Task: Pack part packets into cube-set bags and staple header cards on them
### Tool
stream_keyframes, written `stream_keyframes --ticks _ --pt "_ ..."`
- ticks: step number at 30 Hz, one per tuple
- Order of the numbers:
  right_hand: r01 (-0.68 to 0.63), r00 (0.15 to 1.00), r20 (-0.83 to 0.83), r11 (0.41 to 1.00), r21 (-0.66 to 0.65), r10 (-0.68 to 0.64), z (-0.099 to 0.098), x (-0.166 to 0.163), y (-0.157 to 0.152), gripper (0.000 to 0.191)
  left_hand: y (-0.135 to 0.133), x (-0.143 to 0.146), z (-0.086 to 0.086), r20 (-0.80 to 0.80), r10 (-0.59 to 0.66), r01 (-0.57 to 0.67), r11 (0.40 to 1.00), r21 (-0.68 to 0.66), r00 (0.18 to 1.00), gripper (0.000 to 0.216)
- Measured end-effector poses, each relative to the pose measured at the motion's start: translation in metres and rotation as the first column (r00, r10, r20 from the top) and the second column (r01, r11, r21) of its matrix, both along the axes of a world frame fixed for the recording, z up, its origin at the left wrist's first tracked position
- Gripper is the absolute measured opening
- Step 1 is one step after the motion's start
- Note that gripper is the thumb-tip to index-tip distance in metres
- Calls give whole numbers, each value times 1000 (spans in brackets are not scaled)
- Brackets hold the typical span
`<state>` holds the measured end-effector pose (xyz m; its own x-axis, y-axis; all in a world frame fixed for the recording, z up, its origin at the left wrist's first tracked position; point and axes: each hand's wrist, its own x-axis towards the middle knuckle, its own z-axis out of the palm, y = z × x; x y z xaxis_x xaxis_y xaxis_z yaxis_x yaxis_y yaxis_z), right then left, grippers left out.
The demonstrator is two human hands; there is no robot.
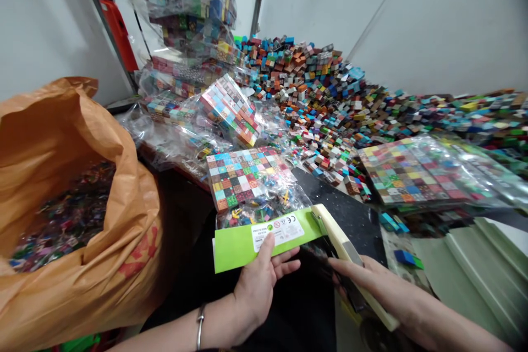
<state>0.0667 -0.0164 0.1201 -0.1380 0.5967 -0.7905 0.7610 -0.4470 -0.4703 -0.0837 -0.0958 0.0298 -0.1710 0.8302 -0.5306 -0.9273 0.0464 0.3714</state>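
Note:
My left hand [259,278] pinches a bright green header card [235,250] with a white printed label [277,231], thumb on top and fingers beneath. The card runs along the near edge of a clear bag [251,179] packed with a grid of patterned cubes and small colourful figures. My right hand [371,280] is wrapped round a cream-coloured stapler [350,258]. Its jaws are at the right end of the green card, over the card's edge. Whether they press on the card I cannot make out. The fingers under the stapler are partly hidden.
An orange woven sack [136,192] of small figures stands at left. Bagged cubes [185,0] are stacked behind, a loose heap of cubes [313,93] covers the back, and flat filled bags [412,170] lie at right. Pale green sheets [474,264] lie near the right edge.

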Motion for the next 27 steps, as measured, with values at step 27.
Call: stream_keyframes --ticks 27 --pt "-32 982 -183 993 111 52 -21 1 -8 24 4 -2 2 -92 22 -27 998 -56 995 38"
